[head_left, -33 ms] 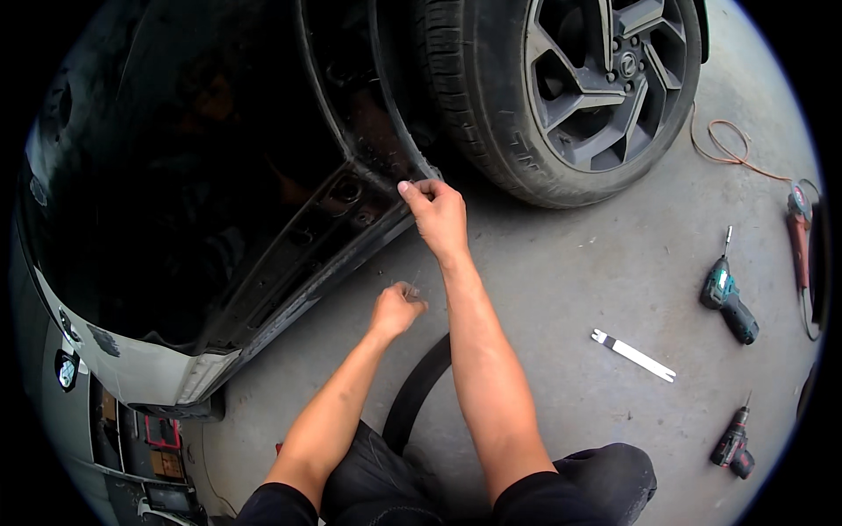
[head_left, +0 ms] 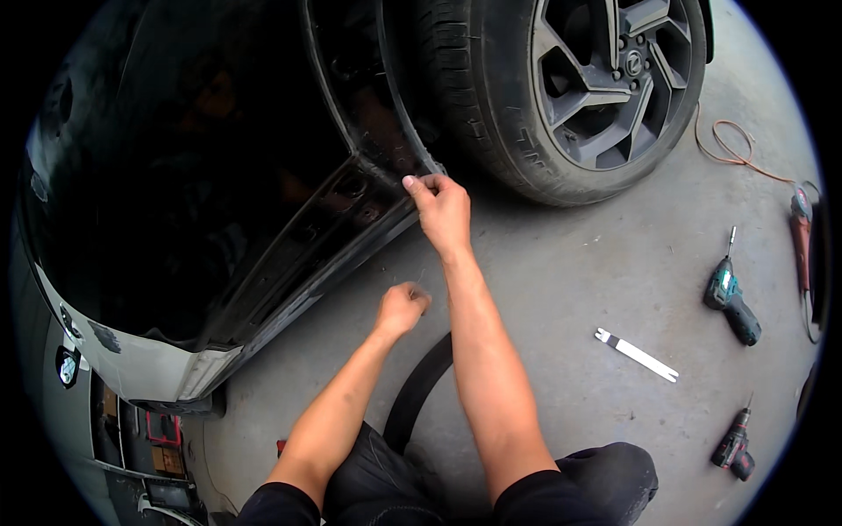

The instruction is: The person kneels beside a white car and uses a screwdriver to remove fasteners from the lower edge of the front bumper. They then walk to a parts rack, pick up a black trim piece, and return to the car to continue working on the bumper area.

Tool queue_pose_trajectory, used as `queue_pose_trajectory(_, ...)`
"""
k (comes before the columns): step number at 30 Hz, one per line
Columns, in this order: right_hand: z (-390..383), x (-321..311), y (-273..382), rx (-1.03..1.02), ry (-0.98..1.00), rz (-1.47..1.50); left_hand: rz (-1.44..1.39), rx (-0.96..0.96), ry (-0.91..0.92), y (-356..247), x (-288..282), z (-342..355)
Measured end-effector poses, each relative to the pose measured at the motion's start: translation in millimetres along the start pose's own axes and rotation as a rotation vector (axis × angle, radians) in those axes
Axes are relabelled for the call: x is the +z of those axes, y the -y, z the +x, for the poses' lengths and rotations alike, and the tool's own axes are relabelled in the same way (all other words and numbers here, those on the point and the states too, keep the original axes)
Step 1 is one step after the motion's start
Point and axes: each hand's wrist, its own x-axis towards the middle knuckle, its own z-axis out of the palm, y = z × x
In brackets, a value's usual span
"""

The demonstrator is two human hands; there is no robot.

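My right hand (head_left: 445, 215) is at the lower corner of the dark car body (head_left: 381, 171), just in front of the wheel. Its thumb and fingers are pinched together at the panel edge; whatever lies between them is hidden. Lower and to the left, my left hand (head_left: 402, 309) hangs in the air beside the sill (head_left: 324, 267). Its fingers are drawn together and partly smeared. A faint thin line shows by the fingertips, too small to name. A black curved strip (head_left: 419, 386) runs beneath my arms, near my knees.
A car wheel (head_left: 561, 114) stands at the top right. On the concrete floor lie a white forked pry tool (head_left: 645, 359), a teal cordless driver (head_left: 726, 294), a dark drill (head_left: 735, 449), an orange hose (head_left: 732, 153) and a reddish tool (head_left: 802, 237) at the right rim.
The whole view has shifted slightly. My right hand stays pinched at the panel edge. My left hand remains beside the sill, its fingers turning a little.
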Motion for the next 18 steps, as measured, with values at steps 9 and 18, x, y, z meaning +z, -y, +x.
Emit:
queue_pose_trajectory(9, 1.6, 6.4, 3.0, 0.029, -0.073, -0.085, 0.075, -0.101, 0.156, -32.8, -21.2, -14.3)
queue_pose_trajectory(18, 1.2, 24.4, 14.8, 0.140, -0.222, 0.004, 0.087, -0.033, 0.031, -16.8, -20.7, -8.8)
